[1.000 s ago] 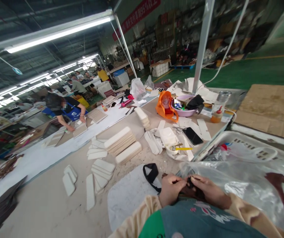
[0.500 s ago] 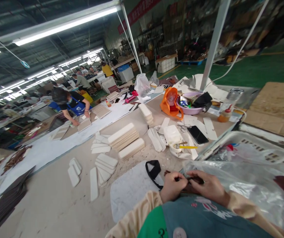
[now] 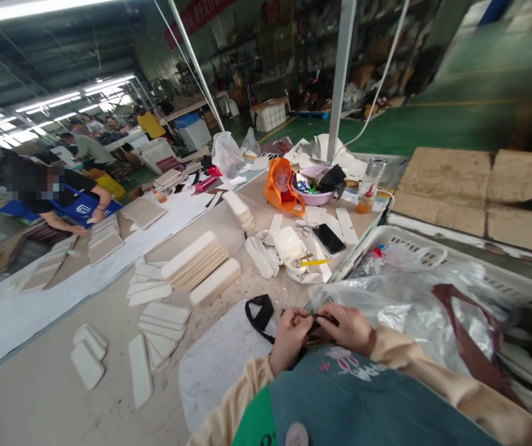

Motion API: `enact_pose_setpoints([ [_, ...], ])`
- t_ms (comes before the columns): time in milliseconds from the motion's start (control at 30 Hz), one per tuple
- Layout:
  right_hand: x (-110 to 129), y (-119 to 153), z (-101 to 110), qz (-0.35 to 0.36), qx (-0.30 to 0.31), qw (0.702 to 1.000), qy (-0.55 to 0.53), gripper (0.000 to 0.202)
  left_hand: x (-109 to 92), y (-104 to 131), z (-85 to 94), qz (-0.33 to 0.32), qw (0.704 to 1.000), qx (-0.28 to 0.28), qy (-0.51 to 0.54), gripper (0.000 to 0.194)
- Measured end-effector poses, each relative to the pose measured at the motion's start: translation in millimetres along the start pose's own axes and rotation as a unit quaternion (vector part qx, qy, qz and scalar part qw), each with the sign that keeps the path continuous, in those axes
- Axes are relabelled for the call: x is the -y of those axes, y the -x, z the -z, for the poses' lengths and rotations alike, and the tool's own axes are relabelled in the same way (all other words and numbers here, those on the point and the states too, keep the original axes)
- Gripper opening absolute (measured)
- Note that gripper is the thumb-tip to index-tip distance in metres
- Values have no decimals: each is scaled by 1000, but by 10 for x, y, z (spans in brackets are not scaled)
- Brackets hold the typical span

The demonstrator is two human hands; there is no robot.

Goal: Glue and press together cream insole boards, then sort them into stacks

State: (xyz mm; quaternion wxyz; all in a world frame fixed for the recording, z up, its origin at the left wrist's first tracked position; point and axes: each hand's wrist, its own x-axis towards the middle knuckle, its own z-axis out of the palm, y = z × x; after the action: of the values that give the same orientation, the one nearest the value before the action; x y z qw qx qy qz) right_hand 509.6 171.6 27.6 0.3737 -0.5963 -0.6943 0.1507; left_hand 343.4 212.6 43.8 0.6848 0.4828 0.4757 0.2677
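My left hand [image 3: 290,337] and my right hand [image 3: 349,327] meet close to my apron at the table's near edge. Both are closed, fingertips pinching a dark brown strip [image 3: 316,328] that is mostly hidden between them. A black strap loop [image 3: 261,314] lies just left of my left hand, on a pale rounded sheet [image 3: 219,356]. Whether the loop joins the strip I cannot tell. Beyond my hands sits a small white tray [image 3: 288,244] with a yellow-handled tool [image 3: 314,262] across it.
Stacks of pale rounded boards [image 3: 196,263] and several loose ones stand to the left. A phone [image 3: 329,238], an orange bag [image 3: 282,186], a purple basin [image 3: 316,197] and a glue bottle [image 3: 366,201] lie beyond. A plastic-lined crate [image 3: 414,248] is at right. A co-worker [image 3: 68,198] handles boards.
The view has swung to the right, so the table's things sit further left. My hands stay together on the dark strip, with the right fingers drawn in closer to the left.
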Motion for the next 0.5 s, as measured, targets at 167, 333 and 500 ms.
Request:
enact_pose_setpoints([
  [167,-6,74,45,-35,39,998,-26,24,-2,34,5,36,998,50,10,38],
  [333,-117,135,11,-53,57,996,-38,27,-1,51,-10,71,996,50,34,34],
  [500,-143,152,-5,-65,74,995,-26,32,33,67,-38,84,992,56,73,41],
])
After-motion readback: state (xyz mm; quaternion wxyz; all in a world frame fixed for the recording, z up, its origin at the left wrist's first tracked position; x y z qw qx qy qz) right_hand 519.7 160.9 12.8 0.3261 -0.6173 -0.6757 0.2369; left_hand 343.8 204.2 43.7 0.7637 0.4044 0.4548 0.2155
